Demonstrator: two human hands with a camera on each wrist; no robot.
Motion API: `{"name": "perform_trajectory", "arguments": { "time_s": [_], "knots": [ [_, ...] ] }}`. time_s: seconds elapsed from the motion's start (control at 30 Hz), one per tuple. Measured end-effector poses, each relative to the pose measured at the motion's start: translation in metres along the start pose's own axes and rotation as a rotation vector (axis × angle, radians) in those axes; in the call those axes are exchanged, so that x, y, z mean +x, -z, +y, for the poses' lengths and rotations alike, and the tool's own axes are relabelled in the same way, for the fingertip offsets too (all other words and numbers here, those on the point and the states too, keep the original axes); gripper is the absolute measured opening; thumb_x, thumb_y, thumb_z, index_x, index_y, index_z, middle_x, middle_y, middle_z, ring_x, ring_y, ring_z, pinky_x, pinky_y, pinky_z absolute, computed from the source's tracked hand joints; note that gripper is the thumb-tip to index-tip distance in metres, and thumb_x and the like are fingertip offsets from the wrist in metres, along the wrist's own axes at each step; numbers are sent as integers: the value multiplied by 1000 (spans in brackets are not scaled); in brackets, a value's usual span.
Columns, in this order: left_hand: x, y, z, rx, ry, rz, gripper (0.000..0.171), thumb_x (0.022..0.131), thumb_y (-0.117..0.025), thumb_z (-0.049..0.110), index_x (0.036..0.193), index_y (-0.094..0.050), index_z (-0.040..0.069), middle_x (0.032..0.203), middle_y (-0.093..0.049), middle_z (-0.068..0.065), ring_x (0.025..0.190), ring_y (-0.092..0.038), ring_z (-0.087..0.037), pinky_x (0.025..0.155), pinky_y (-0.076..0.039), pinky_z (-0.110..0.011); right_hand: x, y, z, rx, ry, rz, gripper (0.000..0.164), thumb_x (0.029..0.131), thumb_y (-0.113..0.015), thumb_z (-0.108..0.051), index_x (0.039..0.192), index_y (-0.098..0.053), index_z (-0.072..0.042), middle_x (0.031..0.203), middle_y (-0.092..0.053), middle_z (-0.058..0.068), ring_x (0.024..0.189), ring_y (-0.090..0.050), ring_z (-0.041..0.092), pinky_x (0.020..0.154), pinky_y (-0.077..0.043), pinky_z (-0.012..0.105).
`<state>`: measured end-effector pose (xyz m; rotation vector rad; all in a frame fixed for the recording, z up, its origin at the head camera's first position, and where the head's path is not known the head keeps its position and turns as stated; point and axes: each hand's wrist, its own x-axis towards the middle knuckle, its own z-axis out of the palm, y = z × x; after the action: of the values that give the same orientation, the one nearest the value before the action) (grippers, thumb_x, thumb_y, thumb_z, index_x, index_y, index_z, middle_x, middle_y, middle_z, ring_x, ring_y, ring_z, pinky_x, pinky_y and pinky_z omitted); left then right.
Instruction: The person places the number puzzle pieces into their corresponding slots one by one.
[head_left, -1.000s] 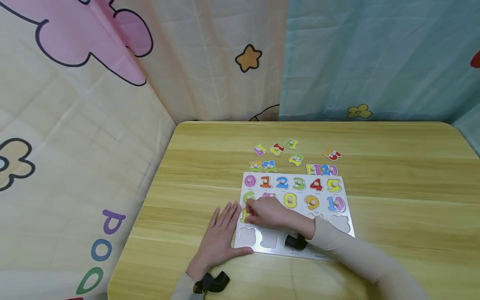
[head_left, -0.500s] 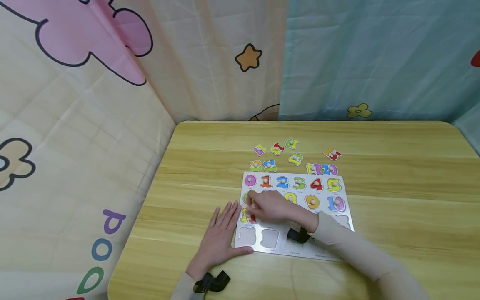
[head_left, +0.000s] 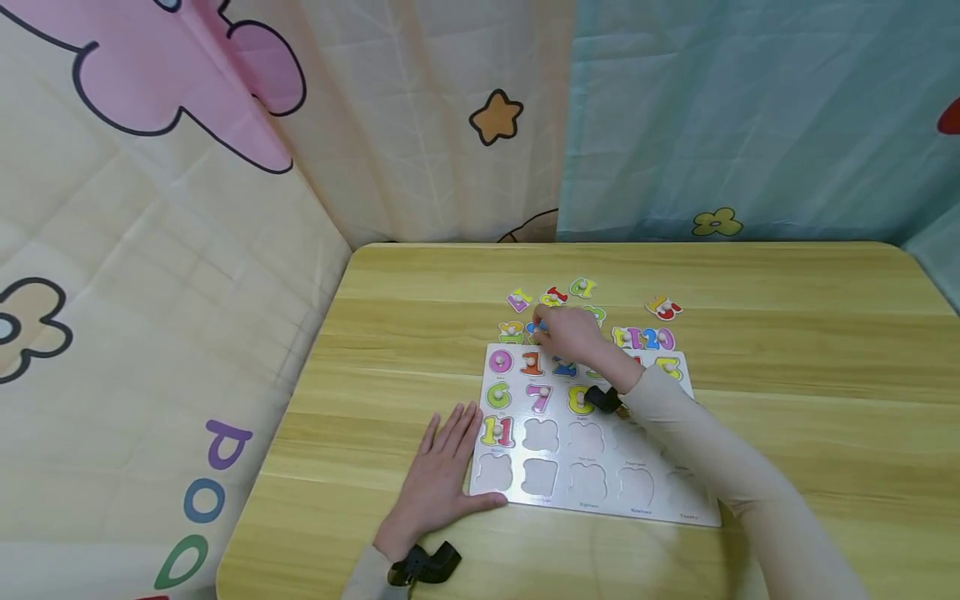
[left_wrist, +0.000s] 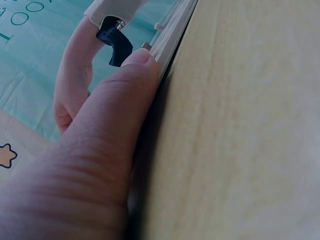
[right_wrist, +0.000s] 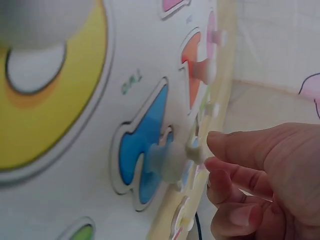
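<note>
A white number puzzle board (head_left: 564,498) lies on the table, with knobbed number pieces set in its upper rows. A yellow and red 11 piece (head_left: 497,431) sits at the left of the third row. My left hand (head_left: 442,483) lies flat with fingers spread, fingertips at the board's left edge and thumb on its lower corner. Beyond the back edge, my right hand (head_left: 572,333) hovers over loose pieces, partly covering a blue-topped number piece (head_left: 532,328). In the right wrist view, its thumb and fingers are bent and apart, tips close to a small knob (right_wrist: 194,153).
Loose number pieces lie behind the board, among them a purple and yellow one (head_left: 519,300) and a red and orange one (head_left: 664,308). Several cut-out recesses (head_left: 540,477) fill the lower rows. Printed curtains (head_left: 450,183) hang around the wooden table (head_left: 810,375).
My right hand has left the 11 piece on the board and moved away toward the loose pieces at the back, uncovering the 7 and the third row. The left hand has stayed put.
</note>
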<state>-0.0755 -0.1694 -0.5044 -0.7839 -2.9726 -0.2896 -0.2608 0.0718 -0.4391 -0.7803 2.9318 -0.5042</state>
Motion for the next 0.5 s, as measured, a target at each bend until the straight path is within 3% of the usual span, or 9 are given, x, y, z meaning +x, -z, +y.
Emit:
{"name": "perform_trajectory", "arguments": {
  "time_s": [0.5],
  "knots": [
    [0, -2, -1, 1, 3, -2, 113, 75, -42, 83, 152, -12, 6, 158, -10, -7, 144, -3, -23, 114, -1, -46, 6, -8, 6, -51, -13, -7, 13, 93, -63, -22, 89, -57, -11, 59, -49, -1, 49, -43, 16, 40, -27, 26]
  ]
}}
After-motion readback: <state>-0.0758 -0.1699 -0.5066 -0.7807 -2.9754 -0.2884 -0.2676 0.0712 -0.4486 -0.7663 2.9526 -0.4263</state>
